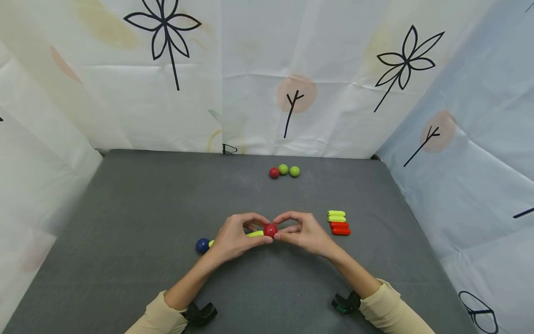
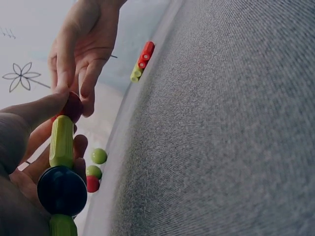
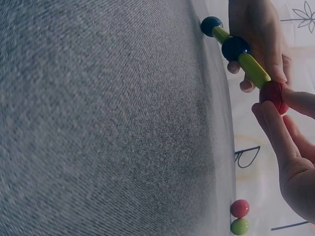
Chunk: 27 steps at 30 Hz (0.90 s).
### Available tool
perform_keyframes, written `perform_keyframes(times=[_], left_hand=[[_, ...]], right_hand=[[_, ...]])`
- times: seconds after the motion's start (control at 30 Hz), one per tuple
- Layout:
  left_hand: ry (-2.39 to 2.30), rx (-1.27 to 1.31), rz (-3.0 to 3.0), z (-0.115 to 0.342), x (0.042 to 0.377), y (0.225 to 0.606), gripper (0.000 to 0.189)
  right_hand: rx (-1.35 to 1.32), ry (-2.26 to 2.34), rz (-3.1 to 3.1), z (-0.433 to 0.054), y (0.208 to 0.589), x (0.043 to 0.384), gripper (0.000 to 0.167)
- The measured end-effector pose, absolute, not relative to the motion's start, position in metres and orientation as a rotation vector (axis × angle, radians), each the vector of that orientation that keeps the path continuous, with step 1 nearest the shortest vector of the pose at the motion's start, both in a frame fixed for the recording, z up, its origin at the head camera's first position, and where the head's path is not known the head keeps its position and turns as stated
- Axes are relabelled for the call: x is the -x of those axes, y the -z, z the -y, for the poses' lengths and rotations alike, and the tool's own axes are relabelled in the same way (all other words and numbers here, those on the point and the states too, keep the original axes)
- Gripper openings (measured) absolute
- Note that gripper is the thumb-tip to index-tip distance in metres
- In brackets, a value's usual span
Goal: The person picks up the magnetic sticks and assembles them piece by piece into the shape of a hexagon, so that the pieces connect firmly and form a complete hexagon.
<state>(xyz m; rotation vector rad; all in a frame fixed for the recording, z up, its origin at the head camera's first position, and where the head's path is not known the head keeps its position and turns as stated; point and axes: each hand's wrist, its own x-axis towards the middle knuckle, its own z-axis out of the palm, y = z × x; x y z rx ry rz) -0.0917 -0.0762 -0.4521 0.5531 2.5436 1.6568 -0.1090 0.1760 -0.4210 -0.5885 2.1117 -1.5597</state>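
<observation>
A red ball (image 1: 270, 230) sits at the end of a yellow-green rod (image 3: 253, 70). The rod's other end meets a blue ball (image 2: 62, 191); a second yellow-green rod (image 3: 221, 34) leads on to another blue ball (image 1: 202, 246), making one straight chain. My left hand (image 1: 235, 236) pinches the red ball from the left, thumb in front, its fingers lying behind the rod and hiding the middle blue ball from the head view. From the right, my right hand (image 1: 306, 234) pinches the same red ball between thumb and fingertips.
Right of my hands, two yellow-green rods (image 1: 336, 219) and two red rods (image 1: 340, 231) lie in a stack-like row on the grey table (image 1: 167, 195). Near the back edge are a loose red ball (image 1: 274, 173) and two green balls (image 1: 294, 171). Printed white curtains surround the table.
</observation>
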Motion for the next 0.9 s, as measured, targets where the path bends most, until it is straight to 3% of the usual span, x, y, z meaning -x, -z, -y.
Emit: perform_keyframes(times=[0.47,0.9], left_hand=[[-1.670,-0.511,-2.542,0.077,0.092,0.452,0.035],[-1.631,-0.460,-2.525,0.079,0.091,0.451,0.034]], right_hand=[[0.608,1.623,-2.128,-0.192,0.417,0.112,0.037],[0.564,1.545,-2.432,-0.251,0.412,0.135,0.033]])
